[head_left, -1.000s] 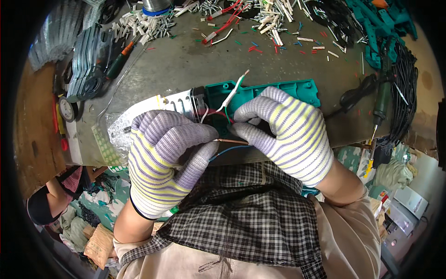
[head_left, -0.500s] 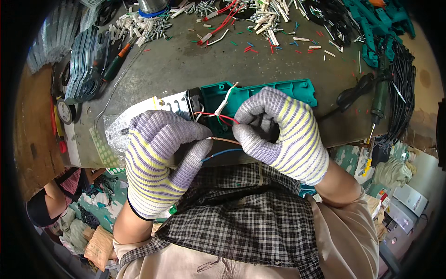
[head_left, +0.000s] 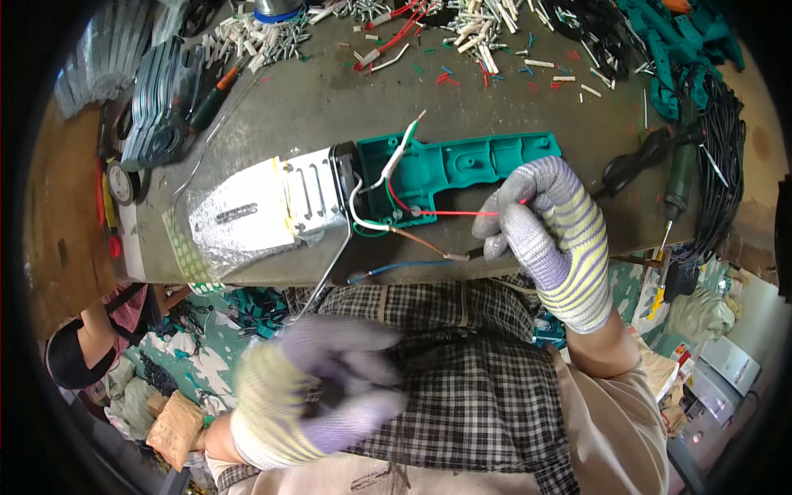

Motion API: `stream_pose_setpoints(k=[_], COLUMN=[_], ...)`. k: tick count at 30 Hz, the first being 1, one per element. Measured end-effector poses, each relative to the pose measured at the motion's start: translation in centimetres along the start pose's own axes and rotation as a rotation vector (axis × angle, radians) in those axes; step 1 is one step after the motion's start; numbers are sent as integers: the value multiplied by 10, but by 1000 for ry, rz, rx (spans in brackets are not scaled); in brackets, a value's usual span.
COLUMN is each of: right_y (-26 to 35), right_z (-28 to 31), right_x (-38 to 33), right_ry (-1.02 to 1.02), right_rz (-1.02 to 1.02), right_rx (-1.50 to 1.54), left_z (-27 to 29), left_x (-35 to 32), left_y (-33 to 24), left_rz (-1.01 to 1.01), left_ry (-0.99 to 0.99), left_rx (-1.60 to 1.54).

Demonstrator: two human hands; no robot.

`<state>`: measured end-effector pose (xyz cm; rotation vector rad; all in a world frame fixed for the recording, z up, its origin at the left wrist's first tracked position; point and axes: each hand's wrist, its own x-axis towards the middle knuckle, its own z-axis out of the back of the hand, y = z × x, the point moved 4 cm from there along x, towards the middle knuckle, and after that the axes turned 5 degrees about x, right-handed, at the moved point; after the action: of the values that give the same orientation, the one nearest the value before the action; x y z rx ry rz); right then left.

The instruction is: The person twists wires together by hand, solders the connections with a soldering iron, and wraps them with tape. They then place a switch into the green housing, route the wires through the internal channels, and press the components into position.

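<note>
At the bench, the right hand pinches red wire; the blurred left hand gapes.

My left hand blurs below the teal handle shell; under the shell's right end, my right hand partly hides the red wire. Above-left of the shell, a spool is cropped.

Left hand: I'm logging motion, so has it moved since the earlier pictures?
Yes: the left hand has moved down the picture, from over the near edge of the table to over the apron.
</note>
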<state>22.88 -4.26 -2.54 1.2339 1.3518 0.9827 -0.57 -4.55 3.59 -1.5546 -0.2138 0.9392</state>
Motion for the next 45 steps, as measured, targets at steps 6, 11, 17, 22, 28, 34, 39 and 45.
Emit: stream_pose_setpoints(k=[6,11,17,22,28,34,39,45], right_y=[-1,0,20,13,36,40,35,35], right_z=[7,21,24,25,1,13,17,16], right_x=[0,-10,-16,-22,-32,-9,-3,-1], right_ry=[52,-24,-62,3,-133,-61,11,67], right_rz=[4,-47,80,145,1079,773,554,545], right_rx=[-6,12,-394,-586,-1211,-1034,-885,-868], left_z=[-44,-35,-48,-38,-35,-32,-34,-36], left_x=[44,47,81,100,94,95,96,97], left_y=[35,14,-27,-14,-18,-18,-12,-8], left_rz=[74,-328,-503,-434,-359,-480,-465,-504], left_ry=[-403,-529,-624,-559,-505,-517,-487,-516], left_rx=[-748,79,579,521,592,568,545,635])
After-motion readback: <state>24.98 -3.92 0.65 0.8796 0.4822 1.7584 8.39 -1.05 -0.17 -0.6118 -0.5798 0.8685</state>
